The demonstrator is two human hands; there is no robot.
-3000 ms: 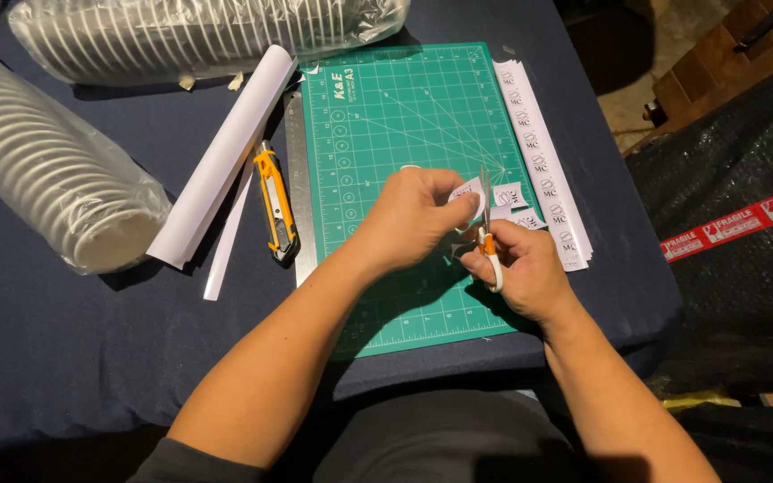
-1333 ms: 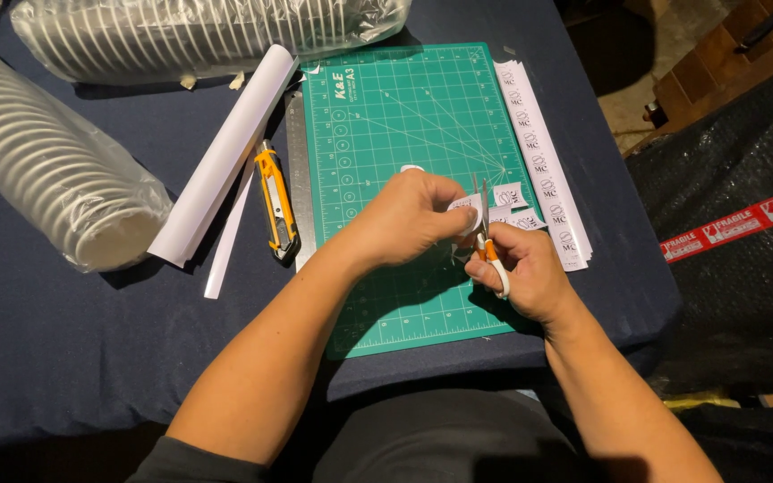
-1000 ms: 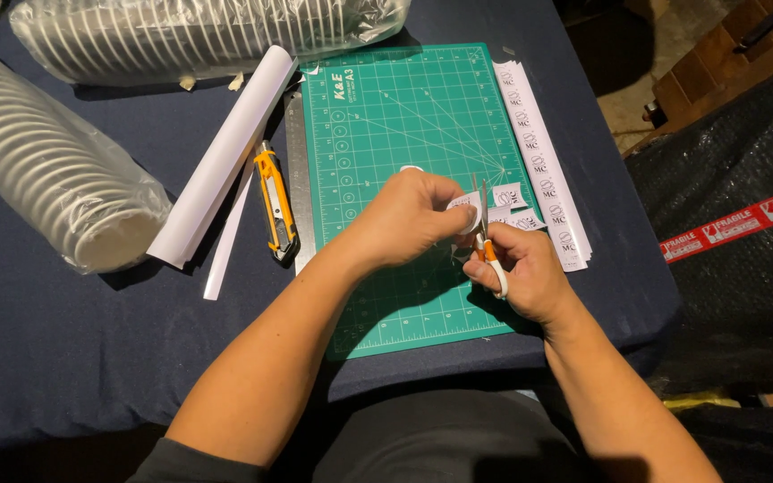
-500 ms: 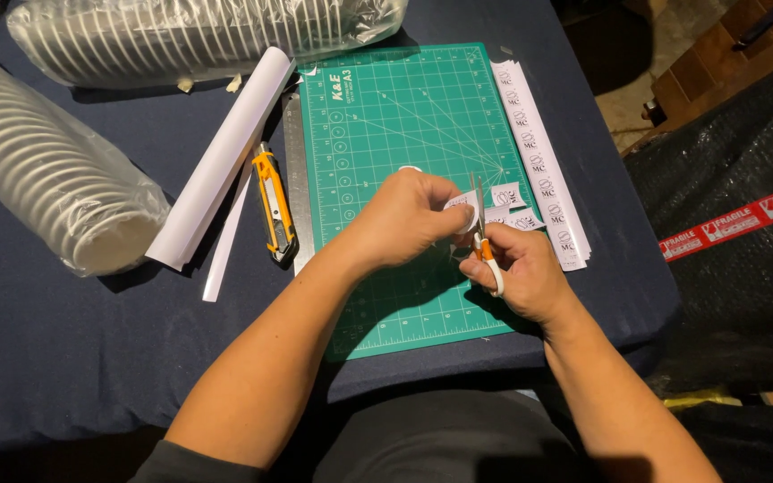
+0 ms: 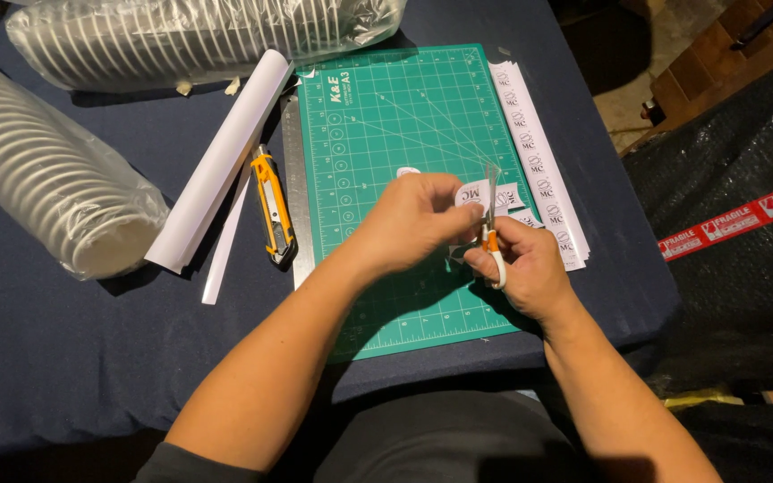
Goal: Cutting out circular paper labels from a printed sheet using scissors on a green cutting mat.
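Note:
My left hand [image 5: 413, 219] pinches a small white printed label piece [image 5: 469, 192] above the green cutting mat [image 5: 378, 116]. My right hand [image 5: 521, 268] grips small scissors [image 5: 491, 210] with orange and white handles; the blades point up and away, at the paper's right edge. Both hands hover together over the mat's right half. A few cut white labels [image 5: 512, 201] lie on the mat just behind the scissors.
A strip sheet of printed labels [image 5: 539, 152] lies along the mat's right edge. A metal ruler [image 5: 295, 197], an orange utility knife [image 5: 273, 207] and a white paper roll [image 5: 221, 161] lie left of the mat. Two bagged stacks of white cups [image 5: 46, 179] sit at left and back.
The hands stayed in nearly the same place over the mat; the scissors shifted slightly along the paper piece held by my left hand.

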